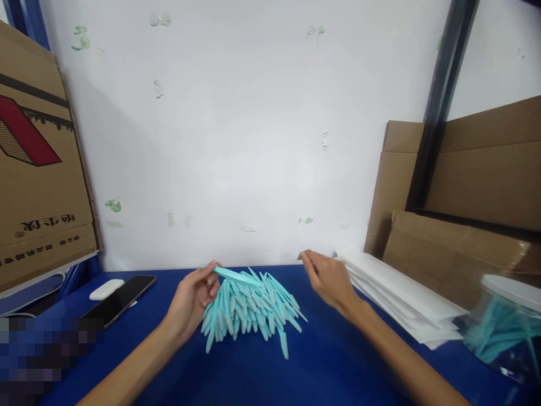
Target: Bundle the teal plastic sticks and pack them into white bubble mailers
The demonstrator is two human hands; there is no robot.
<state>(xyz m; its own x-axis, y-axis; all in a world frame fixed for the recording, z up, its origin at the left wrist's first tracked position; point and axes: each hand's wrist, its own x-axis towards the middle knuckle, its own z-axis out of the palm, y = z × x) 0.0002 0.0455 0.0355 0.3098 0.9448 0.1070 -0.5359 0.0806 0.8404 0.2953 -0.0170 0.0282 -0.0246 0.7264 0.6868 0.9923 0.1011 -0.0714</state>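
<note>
A heap of several slim turquoise plastic sticks (pixel 249 313) lies on the blue table (pixel 270 372). My left hand (pixel 195 299) pinches one turquoise stick (pixel 236 276) by its end and holds it level above the heap. My right hand (pixel 327 277) hovers to the right of the heap, fingers bent and pointing left, with nothing visible in it. It is close to the stack of white sleeves (pixel 397 296).
A black phone (pixel 120 299) and a white earbud case (pixel 105 288) lie at the left. Cardboard boxes (pixel 38 169) stand left and right (pixel 486 186). A clear lidded jar (pixel 507 324) with turquoise sticks sits at the right edge. A white wall (pixel 253 141) rises behind.
</note>
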